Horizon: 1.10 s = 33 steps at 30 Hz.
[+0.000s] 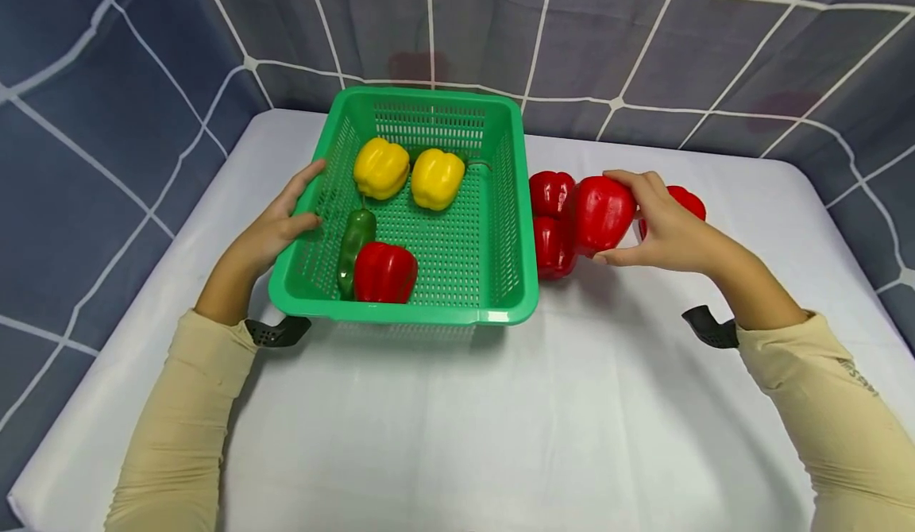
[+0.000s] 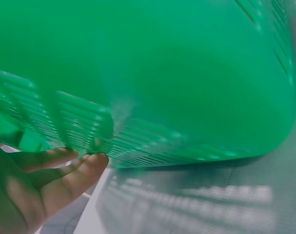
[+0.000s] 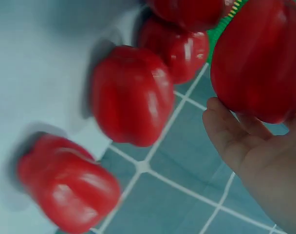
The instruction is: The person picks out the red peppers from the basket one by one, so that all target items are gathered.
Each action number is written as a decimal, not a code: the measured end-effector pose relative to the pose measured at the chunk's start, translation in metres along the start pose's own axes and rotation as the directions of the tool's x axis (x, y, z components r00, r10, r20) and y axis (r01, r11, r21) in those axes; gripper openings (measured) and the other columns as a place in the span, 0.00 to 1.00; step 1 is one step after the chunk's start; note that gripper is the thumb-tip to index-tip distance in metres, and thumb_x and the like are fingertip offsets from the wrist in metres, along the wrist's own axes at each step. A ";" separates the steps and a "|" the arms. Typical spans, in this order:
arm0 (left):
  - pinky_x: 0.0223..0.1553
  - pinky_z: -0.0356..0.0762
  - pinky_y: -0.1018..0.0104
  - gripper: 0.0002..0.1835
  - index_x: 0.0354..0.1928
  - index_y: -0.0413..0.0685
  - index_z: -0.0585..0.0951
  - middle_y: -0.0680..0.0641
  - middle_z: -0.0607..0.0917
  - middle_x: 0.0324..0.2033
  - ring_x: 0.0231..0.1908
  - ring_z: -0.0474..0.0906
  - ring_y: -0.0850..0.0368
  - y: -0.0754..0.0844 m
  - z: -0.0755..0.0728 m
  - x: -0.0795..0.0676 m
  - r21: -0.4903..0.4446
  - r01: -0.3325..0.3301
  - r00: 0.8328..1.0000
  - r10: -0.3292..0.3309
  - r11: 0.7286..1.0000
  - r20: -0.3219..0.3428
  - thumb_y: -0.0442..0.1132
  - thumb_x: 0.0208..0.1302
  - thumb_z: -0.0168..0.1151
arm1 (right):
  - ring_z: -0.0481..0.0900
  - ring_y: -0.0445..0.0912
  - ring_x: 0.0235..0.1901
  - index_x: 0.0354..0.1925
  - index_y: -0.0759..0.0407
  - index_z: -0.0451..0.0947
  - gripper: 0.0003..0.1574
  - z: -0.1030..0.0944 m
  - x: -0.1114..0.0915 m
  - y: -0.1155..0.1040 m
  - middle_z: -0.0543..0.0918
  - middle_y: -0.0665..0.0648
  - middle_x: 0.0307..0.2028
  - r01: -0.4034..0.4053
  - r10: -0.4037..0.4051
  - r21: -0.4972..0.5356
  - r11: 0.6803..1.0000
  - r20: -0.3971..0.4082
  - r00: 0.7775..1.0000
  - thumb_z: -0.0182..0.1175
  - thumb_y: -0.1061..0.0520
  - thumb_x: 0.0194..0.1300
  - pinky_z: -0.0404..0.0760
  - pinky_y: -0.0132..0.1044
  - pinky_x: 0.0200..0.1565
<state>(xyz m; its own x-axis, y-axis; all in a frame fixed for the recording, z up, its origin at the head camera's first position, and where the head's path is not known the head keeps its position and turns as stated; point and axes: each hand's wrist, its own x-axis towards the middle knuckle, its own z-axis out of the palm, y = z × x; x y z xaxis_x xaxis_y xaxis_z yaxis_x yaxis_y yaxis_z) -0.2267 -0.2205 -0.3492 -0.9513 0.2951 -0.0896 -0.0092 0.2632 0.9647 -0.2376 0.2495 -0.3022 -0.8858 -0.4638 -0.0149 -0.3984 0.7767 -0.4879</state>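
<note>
My left hand [image 1: 268,226] holds the left rim of a green plastic basket [image 1: 509,315], thumb over the edge; in the left wrist view its fingers [image 2: 72,183] touch the outer wall. Inside the basket lie two yellow bell peppers [image 1: 382,168], a long green pepper [image 1: 356,250] and a red bell pepper [image 1: 386,272]. My right hand [image 1: 668,226] grips another red bell pepper [image 1: 604,214] beside the basket's right wall. In the right wrist view this pepper [image 3: 260,61] appears raised above the others, with fingers and palm beneath it.
Red bell peppers [image 1: 553,193] stand against the basket's right side, and another red pepper [image 1: 688,201] is partly hidden behind my right hand. A white cloth [image 1: 500,421] covers the table. Dark curtains with white grid lines [image 1: 486,32] enclose the back and sides.
</note>
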 end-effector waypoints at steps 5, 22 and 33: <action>0.36 0.77 0.74 0.41 0.71 0.65 0.43 0.42 0.45 0.69 0.46 0.68 0.59 0.000 -0.001 -0.001 0.030 0.003 1.000 -0.003 1.000 -0.010 0.29 0.57 0.41 | 0.59 0.55 0.54 0.67 0.54 0.49 0.63 0.008 -0.013 0.014 0.62 0.63 0.53 -0.032 0.032 0.023 0.999 -0.006 0.999 0.74 0.53 0.38 0.77 0.56 0.41; 0.32 0.80 0.71 0.42 0.71 0.62 0.42 0.36 0.47 0.67 0.39 0.75 0.65 -0.003 -0.001 0.001 -0.026 -0.020 1.000 0.021 0.999 0.013 0.27 0.57 0.40 | 0.56 0.58 0.59 0.68 0.57 0.47 0.64 0.024 -0.032 0.034 0.58 0.64 0.58 -0.077 0.074 0.048 0.996 0.067 0.995 0.74 0.52 0.39 0.69 0.64 0.50; 0.35 0.78 0.75 0.42 0.71 0.61 0.41 0.39 0.44 0.69 0.47 0.68 0.60 -0.003 0.000 0.001 -0.013 -0.040 0.999 0.040 0.999 0.007 0.27 0.56 0.41 | 0.59 0.57 0.58 0.68 0.54 0.48 0.65 0.038 -0.036 0.042 0.61 0.63 0.56 -0.075 0.070 0.053 0.996 0.098 0.993 0.75 0.51 0.38 0.67 0.63 0.52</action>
<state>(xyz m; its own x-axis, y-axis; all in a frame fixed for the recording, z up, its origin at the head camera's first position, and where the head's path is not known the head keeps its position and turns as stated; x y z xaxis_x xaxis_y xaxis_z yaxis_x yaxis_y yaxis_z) -0.2275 -0.2215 -0.3524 -0.9487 0.3117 -0.0525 0.0250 0.2395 0.9706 -0.2132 0.2827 -0.3548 -0.8838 -0.4481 -0.1348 -0.3172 0.7855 -0.5314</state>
